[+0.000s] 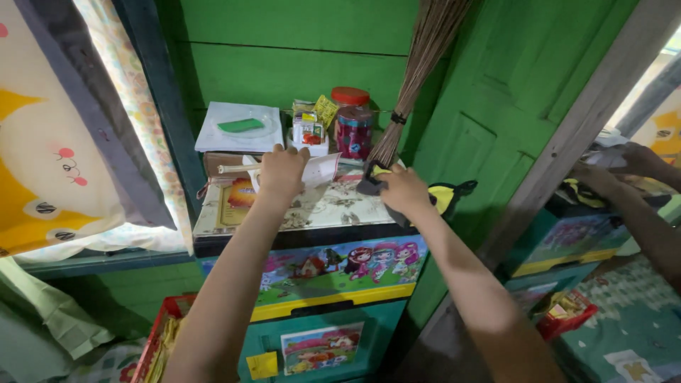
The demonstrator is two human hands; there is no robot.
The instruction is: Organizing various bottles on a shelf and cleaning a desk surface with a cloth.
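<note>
Our left hand [281,172] gripped a paper [319,170] and our right hand [403,190] clutched a cloth [443,197]. A big wipe could have knocked over the jars [352,126] or broom [415,78] close behind.

My left hand [281,172] covers the middle of the papers [319,170] it grips, so I can't tell how many sheets. My right hand [402,190] hides most of the dark cloth [369,186]; the grip itself isn't visible. Broom [418,71] handle is cut off by the top edge. Small packets [309,128] at the cabinet [312,213] top's back edge are too small to identify. Red basket [159,333] runs off the bottom edge. Another person's hand [635,159] on the right is partly cropped, and what it holds is unclear.
</note>
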